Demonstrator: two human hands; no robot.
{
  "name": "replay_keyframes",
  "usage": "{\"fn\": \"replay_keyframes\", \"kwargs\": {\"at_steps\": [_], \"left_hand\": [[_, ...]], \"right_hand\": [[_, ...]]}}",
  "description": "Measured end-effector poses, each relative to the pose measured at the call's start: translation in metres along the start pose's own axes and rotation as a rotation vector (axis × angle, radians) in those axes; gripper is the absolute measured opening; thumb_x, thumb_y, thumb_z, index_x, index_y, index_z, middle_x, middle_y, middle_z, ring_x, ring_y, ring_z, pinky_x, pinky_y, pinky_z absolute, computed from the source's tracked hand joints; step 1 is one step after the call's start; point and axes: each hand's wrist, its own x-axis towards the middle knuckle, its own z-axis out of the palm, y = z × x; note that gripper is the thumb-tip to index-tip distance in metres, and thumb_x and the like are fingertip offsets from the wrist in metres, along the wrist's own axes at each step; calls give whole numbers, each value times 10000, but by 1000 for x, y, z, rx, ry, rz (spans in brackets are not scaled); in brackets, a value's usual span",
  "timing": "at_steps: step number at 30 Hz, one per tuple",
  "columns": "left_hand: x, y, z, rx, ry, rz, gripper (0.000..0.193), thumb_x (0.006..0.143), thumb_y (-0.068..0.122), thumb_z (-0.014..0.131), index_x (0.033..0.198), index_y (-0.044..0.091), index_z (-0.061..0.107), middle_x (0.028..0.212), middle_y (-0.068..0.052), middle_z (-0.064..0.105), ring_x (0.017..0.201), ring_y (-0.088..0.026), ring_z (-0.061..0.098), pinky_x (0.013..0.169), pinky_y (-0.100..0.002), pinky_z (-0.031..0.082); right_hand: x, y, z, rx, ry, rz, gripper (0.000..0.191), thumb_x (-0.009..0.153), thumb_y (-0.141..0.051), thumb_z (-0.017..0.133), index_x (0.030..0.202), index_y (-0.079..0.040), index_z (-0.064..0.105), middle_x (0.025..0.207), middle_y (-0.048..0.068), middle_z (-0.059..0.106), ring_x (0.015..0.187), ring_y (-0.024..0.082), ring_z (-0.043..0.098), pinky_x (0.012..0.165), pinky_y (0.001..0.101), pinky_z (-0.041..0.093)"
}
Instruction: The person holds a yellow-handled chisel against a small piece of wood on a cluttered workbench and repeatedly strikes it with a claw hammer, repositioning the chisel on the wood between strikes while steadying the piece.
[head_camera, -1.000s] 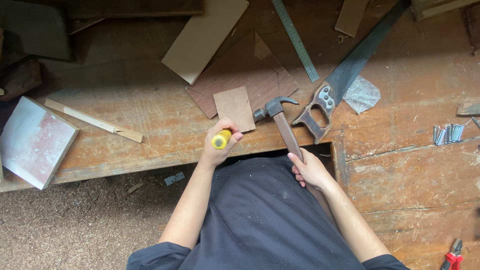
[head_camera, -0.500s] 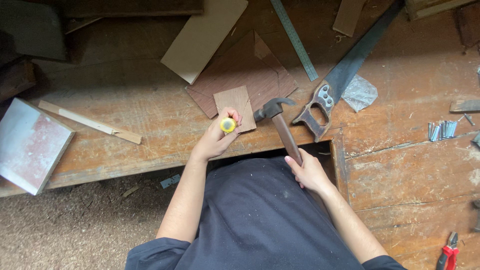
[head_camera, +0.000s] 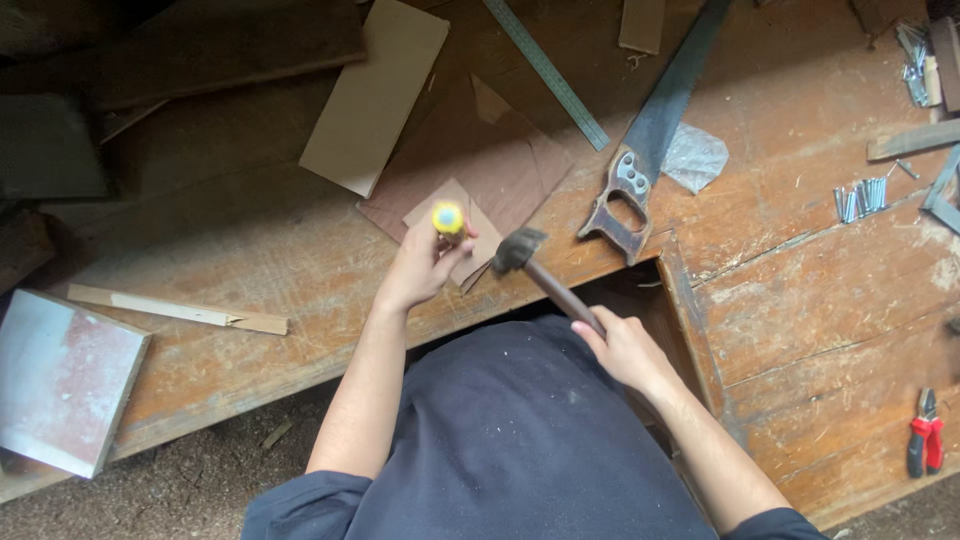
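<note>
The left hand (head_camera: 415, 270) gripped a yellow-capped tool (head_camera: 447, 220) upright on a thin board (head_camera: 470, 240). The right hand (head_camera: 625, 350) was closed around the hammer (head_camera: 545, 280) at the handle's end; its head probably felt heavy.

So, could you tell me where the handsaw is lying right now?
In the head view the handsaw lies on the workbench upper right of centre, its handle just right of the hammer, beside a metal ruler.

Your view is evenly daylit and sharp — soft shadow darkens the counter (head_camera: 250, 250) top left; no glare.
</note>
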Motion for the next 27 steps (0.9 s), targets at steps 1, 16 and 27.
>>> {"fn": "replay_keyframes", "kwargs": {"at_steps": [1,16,27], "left_hand": [[2,-3,-3,-29,33,28,234,957,13,720,1134,83,584,1042,-47,654,969,-156,684,815,-330,611],[41,-15,-5,-117,271,97,341,933,49,732,1198,75,519,1039,-35,675,1035,-166,699,940,-376,574],[44,12,-12,17,-95,33,267,919,96,745,1149,131,613,1050,-3,712,1015,-159,718,838,-374,635]], "right_hand": [[3,-3,0,30,38,3,403,977,-450,568,1234,-153,661,693,164,713,646,297,744,635,435,563],[-6,8,-5,128,105,-114,370,950,-385,616,1192,-111,674,642,118,700,564,228,713,569,385,555],[23,29,-15,210,110,-127,376,967,-385,614,1221,-118,692,669,126,721,577,219,717,571,378,559]]}}
